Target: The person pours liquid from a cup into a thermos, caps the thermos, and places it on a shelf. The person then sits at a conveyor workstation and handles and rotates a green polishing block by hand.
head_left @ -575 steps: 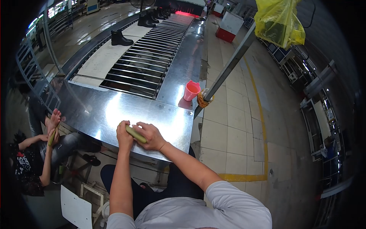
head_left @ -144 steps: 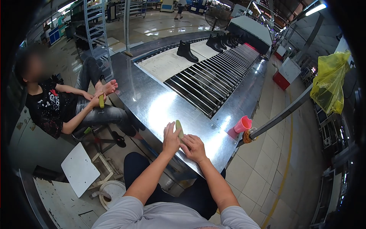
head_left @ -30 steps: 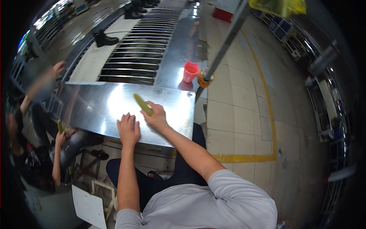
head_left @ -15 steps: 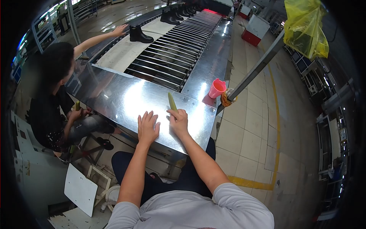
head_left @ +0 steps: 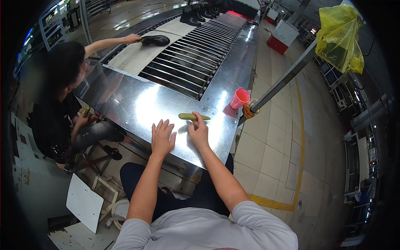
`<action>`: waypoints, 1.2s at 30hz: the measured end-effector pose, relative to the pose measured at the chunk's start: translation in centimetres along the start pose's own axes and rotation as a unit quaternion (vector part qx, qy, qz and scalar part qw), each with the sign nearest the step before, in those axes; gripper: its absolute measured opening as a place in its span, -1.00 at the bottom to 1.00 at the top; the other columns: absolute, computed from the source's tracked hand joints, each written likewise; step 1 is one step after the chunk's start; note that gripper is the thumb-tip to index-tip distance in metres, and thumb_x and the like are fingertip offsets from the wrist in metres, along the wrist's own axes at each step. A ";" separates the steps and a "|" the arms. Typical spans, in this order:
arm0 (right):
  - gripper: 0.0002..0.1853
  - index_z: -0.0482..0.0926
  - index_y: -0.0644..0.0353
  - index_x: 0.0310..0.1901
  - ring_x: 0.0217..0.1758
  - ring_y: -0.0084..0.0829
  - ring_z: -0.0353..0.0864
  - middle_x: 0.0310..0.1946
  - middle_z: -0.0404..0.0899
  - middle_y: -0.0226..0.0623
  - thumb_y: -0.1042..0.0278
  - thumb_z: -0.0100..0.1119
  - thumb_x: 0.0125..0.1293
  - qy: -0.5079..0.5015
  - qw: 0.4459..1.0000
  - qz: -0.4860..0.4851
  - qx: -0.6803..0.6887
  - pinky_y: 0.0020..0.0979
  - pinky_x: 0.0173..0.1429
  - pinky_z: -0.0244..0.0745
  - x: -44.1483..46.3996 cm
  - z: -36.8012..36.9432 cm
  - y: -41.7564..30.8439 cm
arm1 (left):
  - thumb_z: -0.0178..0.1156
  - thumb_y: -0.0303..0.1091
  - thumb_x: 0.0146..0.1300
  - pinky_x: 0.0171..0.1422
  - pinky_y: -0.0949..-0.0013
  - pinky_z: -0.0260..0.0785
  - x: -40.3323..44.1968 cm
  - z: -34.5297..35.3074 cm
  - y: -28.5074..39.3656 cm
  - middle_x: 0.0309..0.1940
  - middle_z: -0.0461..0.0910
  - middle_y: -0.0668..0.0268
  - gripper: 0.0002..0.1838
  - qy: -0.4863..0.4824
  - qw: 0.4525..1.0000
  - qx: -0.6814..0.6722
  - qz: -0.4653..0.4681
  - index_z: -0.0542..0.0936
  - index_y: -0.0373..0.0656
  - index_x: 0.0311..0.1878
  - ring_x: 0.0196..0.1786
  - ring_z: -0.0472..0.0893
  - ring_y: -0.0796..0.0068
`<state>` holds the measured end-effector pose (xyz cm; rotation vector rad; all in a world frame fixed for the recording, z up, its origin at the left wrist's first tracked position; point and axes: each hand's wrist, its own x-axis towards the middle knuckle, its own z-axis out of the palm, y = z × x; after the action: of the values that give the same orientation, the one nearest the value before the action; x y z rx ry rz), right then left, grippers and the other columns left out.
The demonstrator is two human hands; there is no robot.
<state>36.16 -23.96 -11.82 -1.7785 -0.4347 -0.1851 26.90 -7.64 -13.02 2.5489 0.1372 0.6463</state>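
Note:
My right hand (head_left: 199, 131) is at the near right part of the shiny metal tabletop (head_left: 125, 102), its fingers closed on an olive-green tapered stick (head_left: 187, 116). The stick lies crosswise, its blunt end to the left and its narrow end to the right of my index finger. Its exact kind I cannot make out. Beside it, my left hand (head_left: 162, 139) rests palm down on the metal with fingers spread, holding nothing.
At left, a seated co-worker (head_left: 54, 91) grips a black ankle boot (head_left: 156, 40) on the conveyor (head_left: 187, 54) and holds a similar green stick (head_left: 86, 111). More boots (head_left: 191, 16) stand farther back. A pink cup (head_left: 240, 98) stands at the right edge, by a metal post (head_left: 283, 77).
The green stick in my right hand has swung from pointing away to lying crosswise. My left hand stays put. The co-worker's hand has taken hold of the nearest boot, which is now tipped over.

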 end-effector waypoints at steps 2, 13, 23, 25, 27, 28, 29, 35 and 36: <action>-0.45 0.55 0.09 0.32 0.05 0.01 0.76 0.08 0.74 0.07 0.53 0.31 0.27 -0.012 1.000 0.023 -0.004 -0.17 0.15 0.64 -0.1 0.2 0.6 | 0.33 -0.21 0.37 0.72 -0.26 -0.04 0.0 -0.1 -0.1 0.41 0.55 0.08 -0.57 -0.002 1.000 0.000 -0.001 0.66 -0.08 0.27 0.57 0.38 -0.08; -0.55 0.61 0.06 0.10 -0.11 -0.11 0.65 -0.26 0.71 -0.21 0.35 0.52 0.16 0.032 0.951 -0.188 -0.245 -0.11 0.08 0.45 -0.8 0.4 -0.5 | 0.29 -0.22 0.38 0.70 -0.30 -0.05 -0.1 -0.2 0.1 0.42 0.53 0.04 -0.57 -0.006 1.000 -0.005 0.001 0.65 -0.14 0.27 0.58 0.36 -0.10; -0.50 0.60 0.12 0.21 0.05 -0.09 0.64 -0.17 0.67 -0.16 0.26 0.52 0.26 0.082 0.936 -0.235 -0.247 -0.10 0.21 0.40 -0.4 0.6 -0.8 | 0.29 -0.22 0.40 0.71 -0.28 -0.04 -0.1 0.0 0.1 0.42 0.53 0.04 -0.59 0.001 1.000 -0.007 0.006 0.66 -0.13 0.25 0.58 0.36 -0.09; -0.50 0.59 0.08 0.25 0.18 -0.03 0.60 -0.08 0.67 -0.12 0.32 0.47 0.29 0.059 0.938 -0.223 -0.259 -0.04 0.28 0.37 -0.7 0.6 -1.0 | 0.30 -0.22 0.39 0.71 -0.27 -0.04 -0.3 -0.3 0.1 0.41 0.54 0.05 -0.60 -0.002 1.000 -0.007 0.003 0.66 -0.12 0.24 0.57 0.37 -0.09; -0.50 0.59 0.02 0.29 0.31 0.05 0.54 0.03 0.66 -0.07 0.39 0.42 0.31 0.033 0.939 -0.204 -0.276 0.03 0.37 0.33 -0.7 0.4 -1.0 | 0.33 -0.22 0.38 0.72 -0.25 -0.04 -0.2 -0.3 0.1 0.41 0.56 0.07 -0.60 -0.001 1.000 -0.009 0.000 0.67 -0.09 0.24 0.57 0.38 -0.09; -0.50 0.59 -0.01 0.29 0.36 0.09 0.50 0.09 0.64 -0.05 0.40 0.40 0.32 0.034 0.938 -0.201 -0.281 0.05 0.40 0.31 -0.6 0.5 -1.1 | 0.33 -0.22 0.38 0.71 -0.25 -0.04 -0.2 -0.2 0.2 0.41 0.56 0.07 -0.60 0.001 1.000 -0.010 -0.001 0.68 -0.09 0.23 0.56 0.38 -0.09; -0.50 0.59 -0.05 0.30 0.40 0.14 0.46 0.16 0.61 -0.02 0.40 0.39 0.32 0.034 0.937 -0.197 -0.285 0.08 0.44 0.29 -0.4 0.6 -1.2 | 0.33 -0.23 0.38 0.71 -0.25 -0.04 -0.1 -0.2 0.2 0.40 0.56 0.07 -0.60 0.003 1.000 -0.011 -0.001 0.68 -0.10 0.23 0.56 0.38 -0.09; -0.50 0.62 -0.09 0.29 0.52 0.22 0.36 0.41 0.46 0.06 0.45 0.36 0.30 0.015 0.945 -0.171 -0.279 0.10 0.53 0.24 -0.4 0.5 -0.3 | 0.31 -0.24 0.38 0.71 -0.29 -0.05 -0.2 0.3 -0.3 0.41 0.55 0.06 -0.60 -0.001 1.000 -0.015 -0.002 0.67 -0.12 0.24 0.57 0.37 -0.10; -0.49 0.62 -0.08 0.29 0.53 0.22 0.35 0.43 0.45 0.06 0.46 0.36 0.29 0.019 0.944 -0.175 -0.277 0.09 0.53 0.25 -0.3 0.7 -0.4 | 0.30 -0.24 0.39 0.71 -0.30 -0.06 -0.1 0.2 -0.1 0.42 0.54 0.05 -0.59 -0.004 1.000 -0.014 -0.002 0.66 -0.12 0.25 0.57 0.37 -0.10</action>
<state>35.65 -23.27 -11.74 -2.2286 -0.7219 -0.6454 26.90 -7.60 -13.25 2.5237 0.1296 0.6331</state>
